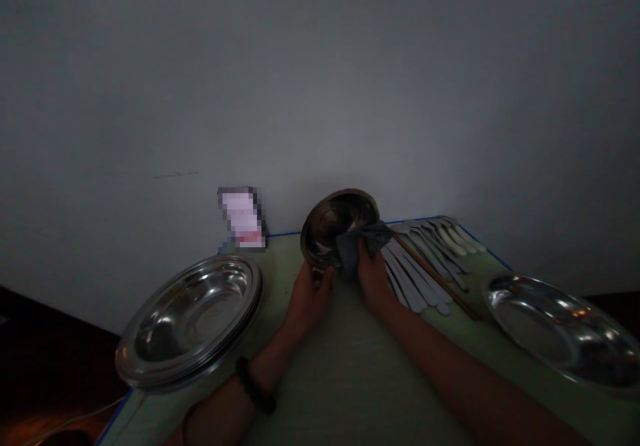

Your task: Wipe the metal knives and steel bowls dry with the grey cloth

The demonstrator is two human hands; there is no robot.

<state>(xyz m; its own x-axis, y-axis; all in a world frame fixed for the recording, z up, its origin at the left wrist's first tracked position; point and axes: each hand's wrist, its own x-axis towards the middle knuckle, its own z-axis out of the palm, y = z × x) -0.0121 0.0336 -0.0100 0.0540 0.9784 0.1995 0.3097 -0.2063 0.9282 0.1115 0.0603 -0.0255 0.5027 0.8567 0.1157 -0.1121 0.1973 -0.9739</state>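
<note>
A shiny metal bowl (325,223) is held tilted above the far middle of the table, its inside facing me. My left hand (309,293) grips its lower rim, thumb toward the inside, with a dark beaded bracelet on the wrist. In my right hand (373,273) is a dark grey cloth (353,249), bunched against the right part of the bowl's inside. The right fingers are partly hidden by the cloth. Close to the right of this hand lie several pieces of metal cutlery (415,289) and a pair of brown chopsticks (440,276).
A stack of metal basins (253,279) stands at the left. Another metal basin (530,329) lies at the right edge. Several white-handled spoons (453,239) sit at the back right. A blurred-out phone (243,216) leans on the wall behind the green table (350,379).
</note>
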